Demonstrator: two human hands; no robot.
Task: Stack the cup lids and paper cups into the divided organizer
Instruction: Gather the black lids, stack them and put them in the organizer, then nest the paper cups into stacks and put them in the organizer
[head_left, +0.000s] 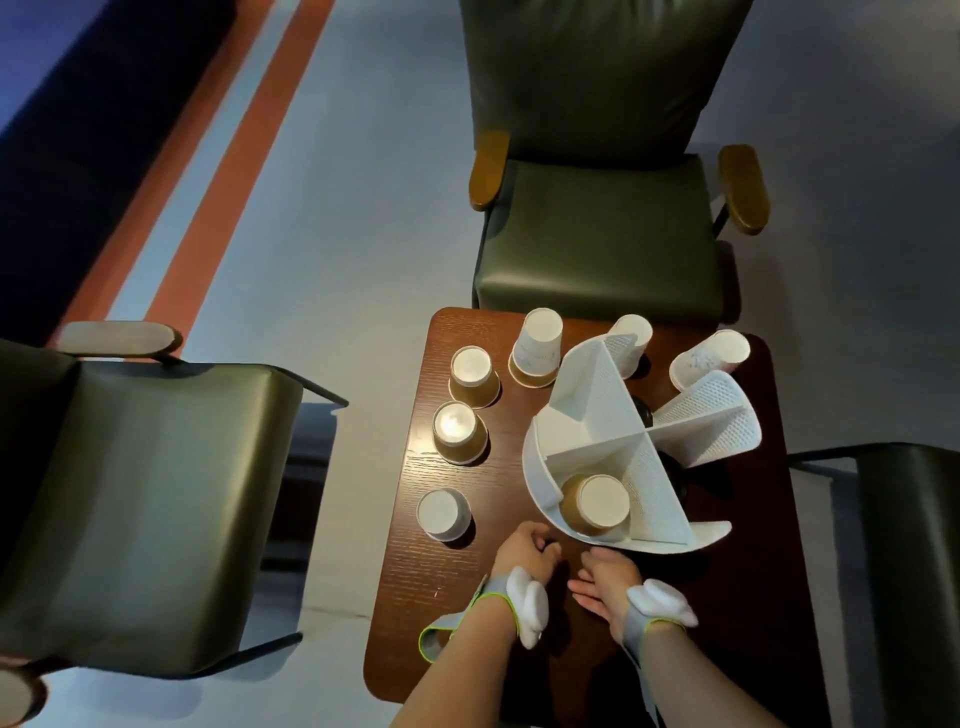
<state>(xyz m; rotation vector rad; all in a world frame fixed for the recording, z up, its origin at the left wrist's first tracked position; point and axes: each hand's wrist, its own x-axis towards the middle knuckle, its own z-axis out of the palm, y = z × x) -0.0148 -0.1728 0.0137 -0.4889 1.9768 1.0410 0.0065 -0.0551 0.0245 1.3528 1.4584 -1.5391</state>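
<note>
A white divided organizer (597, 410) stands on the dark wooden table (457, 613). One brown paper cup (595, 504) sits upside down in its near compartment. Several more cups stand upside down on the table: two brown ones (472, 375) (458, 431) and a white one (444, 514) at the left, and three white ones (537, 347) (630, 340) (709, 358) along the far side. Black lids (670, 467) show dimly behind the organizer. My left hand (524, 553) is curled just in front of the organizer, holding nothing. My right hand (602, 577) rests beside it with fingers apart.
Green armchairs stand beyond the table (597, 234), at its left (156, 493) and at its right (909, 571). Both wrists wear grey straps with white pads. The floor is grey with orange stripes.
</note>
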